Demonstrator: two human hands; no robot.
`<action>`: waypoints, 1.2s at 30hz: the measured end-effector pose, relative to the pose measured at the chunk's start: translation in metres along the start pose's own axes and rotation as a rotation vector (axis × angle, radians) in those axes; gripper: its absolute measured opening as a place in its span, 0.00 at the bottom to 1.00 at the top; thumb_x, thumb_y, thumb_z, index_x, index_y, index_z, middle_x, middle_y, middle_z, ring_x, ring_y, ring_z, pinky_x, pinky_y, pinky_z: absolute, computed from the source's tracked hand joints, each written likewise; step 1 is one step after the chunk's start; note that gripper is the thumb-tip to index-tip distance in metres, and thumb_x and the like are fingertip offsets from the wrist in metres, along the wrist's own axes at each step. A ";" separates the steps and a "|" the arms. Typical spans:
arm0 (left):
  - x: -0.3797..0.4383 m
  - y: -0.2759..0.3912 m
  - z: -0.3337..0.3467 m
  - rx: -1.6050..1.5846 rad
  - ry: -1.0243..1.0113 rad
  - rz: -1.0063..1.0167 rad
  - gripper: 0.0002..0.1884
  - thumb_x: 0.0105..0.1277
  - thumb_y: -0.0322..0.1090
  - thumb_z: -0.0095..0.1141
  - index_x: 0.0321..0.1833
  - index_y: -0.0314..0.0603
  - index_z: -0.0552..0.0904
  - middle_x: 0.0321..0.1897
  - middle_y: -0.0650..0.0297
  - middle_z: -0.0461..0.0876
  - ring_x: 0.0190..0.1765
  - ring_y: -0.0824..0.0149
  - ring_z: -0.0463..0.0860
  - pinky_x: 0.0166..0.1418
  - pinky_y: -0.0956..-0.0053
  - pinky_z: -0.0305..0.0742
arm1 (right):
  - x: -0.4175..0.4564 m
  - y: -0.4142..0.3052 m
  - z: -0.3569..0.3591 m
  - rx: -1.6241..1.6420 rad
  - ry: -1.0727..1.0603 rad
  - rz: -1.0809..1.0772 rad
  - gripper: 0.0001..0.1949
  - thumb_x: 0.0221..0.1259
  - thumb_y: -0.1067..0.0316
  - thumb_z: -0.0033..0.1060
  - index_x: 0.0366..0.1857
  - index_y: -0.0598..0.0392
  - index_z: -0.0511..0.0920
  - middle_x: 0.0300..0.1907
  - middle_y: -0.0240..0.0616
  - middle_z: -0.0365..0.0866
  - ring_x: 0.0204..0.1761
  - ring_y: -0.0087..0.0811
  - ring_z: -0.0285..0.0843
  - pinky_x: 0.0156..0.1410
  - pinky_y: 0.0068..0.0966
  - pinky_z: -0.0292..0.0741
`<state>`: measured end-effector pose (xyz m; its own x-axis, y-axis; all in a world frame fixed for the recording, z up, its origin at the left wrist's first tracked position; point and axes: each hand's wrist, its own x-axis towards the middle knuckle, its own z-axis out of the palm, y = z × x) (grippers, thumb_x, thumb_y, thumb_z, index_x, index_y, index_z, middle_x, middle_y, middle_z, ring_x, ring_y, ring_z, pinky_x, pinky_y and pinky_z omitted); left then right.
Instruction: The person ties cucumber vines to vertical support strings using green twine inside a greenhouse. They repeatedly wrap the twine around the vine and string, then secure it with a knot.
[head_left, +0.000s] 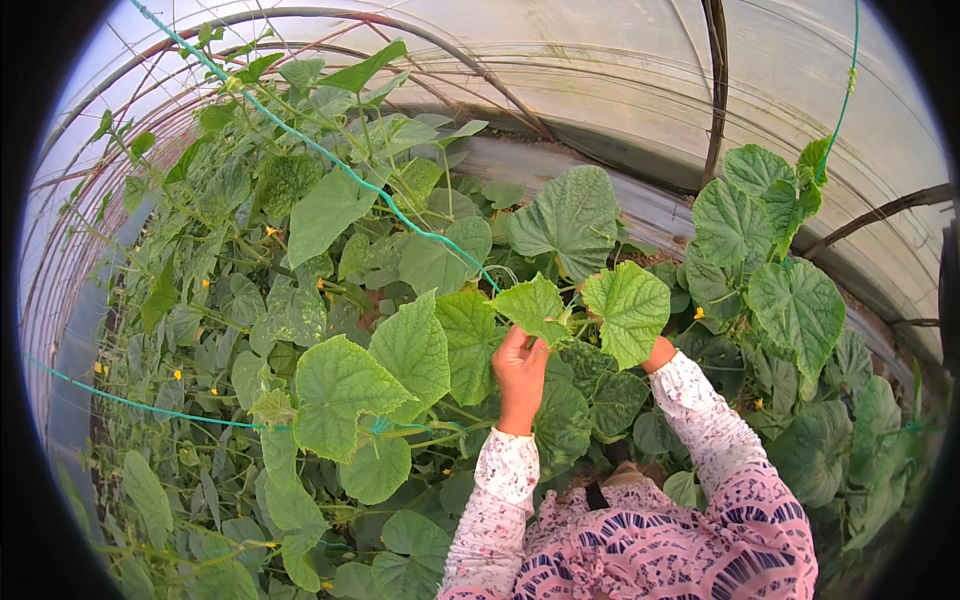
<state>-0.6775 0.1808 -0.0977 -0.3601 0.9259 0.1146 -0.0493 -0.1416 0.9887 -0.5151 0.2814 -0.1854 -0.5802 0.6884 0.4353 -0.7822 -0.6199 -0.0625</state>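
Observation:
My left hand (520, 375) is raised at the top of a cucumber vine, its thumb and fingertips pinched at the edge of a young leaf (531, 306). My right hand (660, 354) is beside it, mostly covered by a broad light-green leaf (628, 311); what its fingers hold is hidden. Between the hands, the vine's stem (579, 322) meets the lower end of a green twine (390, 201), which runs up to the upper left. Whether the twine is wound around the stem cannot be told.
More cucumber vines with large leaves (341, 397) and small yellow flowers fill the left. Another vine (795, 300) climbs a twine at the right. A second green twine (150, 407) crosses at lower left. Behind stand the plastic greenhouse wall (615, 90) and a dark arch post (716, 97).

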 end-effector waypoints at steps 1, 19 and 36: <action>0.000 -0.002 -0.004 -0.002 0.004 0.011 0.09 0.60 0.22 0.60 0.44 0.33 0.80 0.41 0.62 0.83 0.42 0.72 0.81 0.52 0.75 0.74 | 0.005 0.002 0.010 -0.011 0.049 0.030 0.21 0.72 0.61 0.38 0.65 0.56 0.59 0.62 0.42 0.66 0.61 0.35 0.67 0.65 0.30 0.68; -0.008 0.021 -0.036 -0.111 0.172 -0.046 0.05 0.65 0.28 0.57 0.39 0.34 0.78 0.42 0.58 0.81 0.45 0.68 0.80 0.54 0.70 0.77 | 0.036 0.070 0.079 -2.013 -0.054 -0.161 0.09 0.54 0.71 0.59 0.40 0.52 0.78 0.36 0.37 0.80 0.38 0.41 0.78 0.43 0.33 0.74; -0.012 0.015 -0.065 -0.077 0.377 -0.051 0.16 0.65 0.22 0.52 0.55 0.29 0.72 0.50 0.53 0.78 0.51 0.62 0.79 0.56 0.62 0.78 | 0.055 0.104 0.041 -2.046 0.088 -0.411 0.17 0.47 0.67 0.63 0.45 0.55 0.78 0.43 0.43 0.79 0.41 0.48 0.77 0.48 0.36 0.75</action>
<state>-0.7341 0.1444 -0.0901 -0.6717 0.7408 0.0078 -0.1408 -0.1380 0.9804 -0.6191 0.2392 -0.1312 -0.3063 0.6960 0.6494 0.1259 0.7058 -0.6971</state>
